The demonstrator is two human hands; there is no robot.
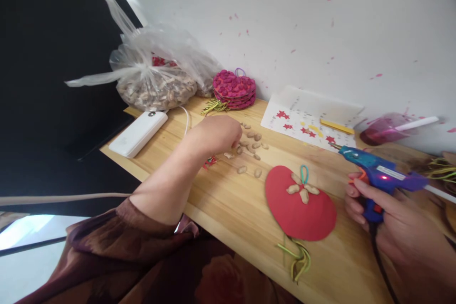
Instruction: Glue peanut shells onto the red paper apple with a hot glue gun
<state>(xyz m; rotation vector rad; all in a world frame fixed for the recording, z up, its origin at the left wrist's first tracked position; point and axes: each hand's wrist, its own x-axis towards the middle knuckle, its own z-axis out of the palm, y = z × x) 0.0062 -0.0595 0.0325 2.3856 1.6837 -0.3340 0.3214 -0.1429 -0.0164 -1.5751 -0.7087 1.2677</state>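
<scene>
My right hand (pixel 388 218) is wrapped round a blue hot glue gun (pixel 384 173), whose nozzle points left and whose small red light glows. Over the table my left hand (pixel 219 133) is bent down with curled fingers beside loose peanuts (pixel 251 135); its fingertips are mostly hidden, so what they hold cannot be made out. A red heart-shaped card (pixel 302 221) lies in front of me. Several peanuts (pixel 304 195) sit on its upper part in a fan, below a teal loop (pixel 304 174). A yellow-green tassel (pixel 301 259) hangs from its lower point.
Tied plastic bags of peanuts (pixel 156 88) stand at the back left, near a white power bank (pixel 138 133). Stacked magenta hearts (pixel 235 89) lie by the wall. Further right are a paper with red stars (pixel 285 126), a yellow stick (pixel 337 127) and a cup of dark pink liquid (pixel 383 130).
</scene>
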